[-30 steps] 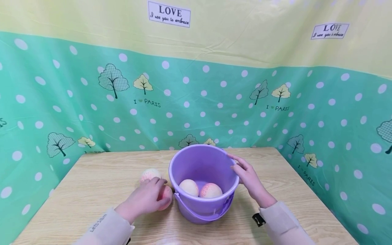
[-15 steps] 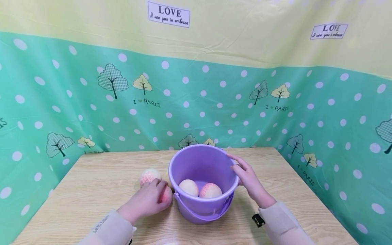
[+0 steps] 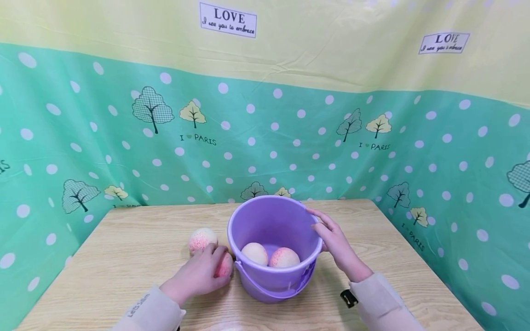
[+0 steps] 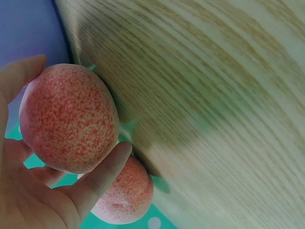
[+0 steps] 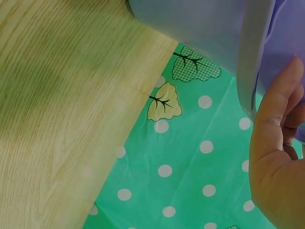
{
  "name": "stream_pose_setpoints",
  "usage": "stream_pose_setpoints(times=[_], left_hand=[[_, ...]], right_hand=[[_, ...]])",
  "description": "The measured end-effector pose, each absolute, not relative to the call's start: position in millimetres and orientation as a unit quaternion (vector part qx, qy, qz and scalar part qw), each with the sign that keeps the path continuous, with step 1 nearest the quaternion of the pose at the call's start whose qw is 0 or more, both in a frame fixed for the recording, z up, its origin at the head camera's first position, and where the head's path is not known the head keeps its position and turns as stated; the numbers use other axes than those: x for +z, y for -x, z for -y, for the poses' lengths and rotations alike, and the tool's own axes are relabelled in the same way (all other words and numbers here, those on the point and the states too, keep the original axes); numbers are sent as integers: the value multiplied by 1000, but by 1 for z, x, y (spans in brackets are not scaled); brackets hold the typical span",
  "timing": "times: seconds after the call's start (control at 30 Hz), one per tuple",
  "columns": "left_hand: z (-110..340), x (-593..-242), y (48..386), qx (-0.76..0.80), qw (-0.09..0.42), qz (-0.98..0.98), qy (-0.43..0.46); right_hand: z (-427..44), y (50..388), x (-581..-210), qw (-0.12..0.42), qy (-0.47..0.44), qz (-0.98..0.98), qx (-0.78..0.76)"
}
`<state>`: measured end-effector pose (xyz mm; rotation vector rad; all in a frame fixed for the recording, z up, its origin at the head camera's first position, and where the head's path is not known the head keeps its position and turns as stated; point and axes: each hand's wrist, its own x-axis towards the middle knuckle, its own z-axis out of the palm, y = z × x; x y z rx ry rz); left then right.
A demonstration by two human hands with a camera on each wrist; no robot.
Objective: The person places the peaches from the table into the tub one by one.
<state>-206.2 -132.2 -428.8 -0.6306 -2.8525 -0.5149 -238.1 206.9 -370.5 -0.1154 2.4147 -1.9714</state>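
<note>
In the head view a purple bucket [image 3: 265,285] stands on the table, its handle hanging down in front. Two cream-and-pink peaches, one pale [image 3: 254,253] and one pinker [image 3: 285,257], lie inside it. Just left of the bucket my left hand [image 3: 196,276] holds a speckled pink peach [image 4: 71,117], thumb and fingers spread around its sides. Beyond that hand another peach [image 3: 203,240] rests on the table. A pale shape between it and the bucket is mostly hidden. My right hand [image 3: 340,246] grips the bucket's right rim, the bucket wall [image 5: 190,24] also showing in the right wrist view.
The light wood table [image 3: 141,248] reaches back to a green and yellow curtain [image 3: 248,128] with white dots and printed trees. The curtain also hangs along both sides. A black strap piece [image 3: 349,298] shows by the right cuff.
My left hand has shifted very slightly to the right and closer around the peach beside the bucket. The bucket, the peaches inside it and my right hand stay in place.
</note>
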Motion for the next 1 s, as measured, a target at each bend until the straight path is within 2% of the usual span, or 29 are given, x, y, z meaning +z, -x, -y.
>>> stream_pose_setpoints(times=[0.37,0.73,1.0], left_hand=[[132,-434,204,-195,94,948,235],[130,-443,205,-182,130,939,260],[129,-440,205,-196,106,941,254]], right_hand=[[-207,238,-372,12,35,-773,-633],[-207,238,-372,16,35,-769,-638],[-207,238,-372,20,36,-767,-641]])
